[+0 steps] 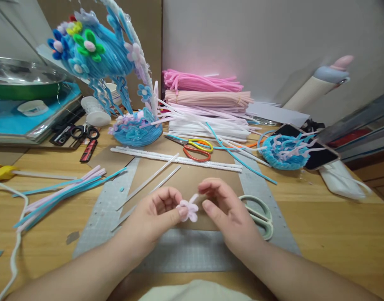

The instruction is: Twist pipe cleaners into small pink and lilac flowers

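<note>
Now, flower (188, 210): above the board's (192, 177) near edge.
Left hand (159, 212): pinching its petals; hard pressure could crush them.
Right hand (231, 213): fingers parted near the stem (195, 198); snagging could bend it.
Green scissors (270, 217): board's right edge; the wrist could nudge them.

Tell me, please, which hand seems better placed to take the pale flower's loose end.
Probably the right: the right hand looks empty, its fingertips close to the loose end, while the left hand pinches the pale flower.
</note>
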The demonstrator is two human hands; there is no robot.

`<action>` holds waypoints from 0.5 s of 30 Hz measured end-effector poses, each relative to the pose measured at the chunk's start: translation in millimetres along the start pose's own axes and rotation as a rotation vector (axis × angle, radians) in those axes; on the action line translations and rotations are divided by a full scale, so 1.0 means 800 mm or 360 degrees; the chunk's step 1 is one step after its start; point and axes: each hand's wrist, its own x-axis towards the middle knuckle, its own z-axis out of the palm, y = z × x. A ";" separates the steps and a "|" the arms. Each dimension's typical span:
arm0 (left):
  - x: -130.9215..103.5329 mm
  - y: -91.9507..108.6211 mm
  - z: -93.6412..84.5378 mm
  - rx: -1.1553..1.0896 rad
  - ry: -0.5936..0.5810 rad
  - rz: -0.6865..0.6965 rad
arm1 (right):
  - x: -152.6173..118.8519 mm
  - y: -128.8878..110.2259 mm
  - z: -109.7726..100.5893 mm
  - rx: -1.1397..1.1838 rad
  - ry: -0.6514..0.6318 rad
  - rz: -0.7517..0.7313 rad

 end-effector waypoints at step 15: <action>-0.010 -0.012 0.007 0.1029 0.0112 0.0522 | -0.010 0.004 0.011 -0.0421 -0.0178 -0.0314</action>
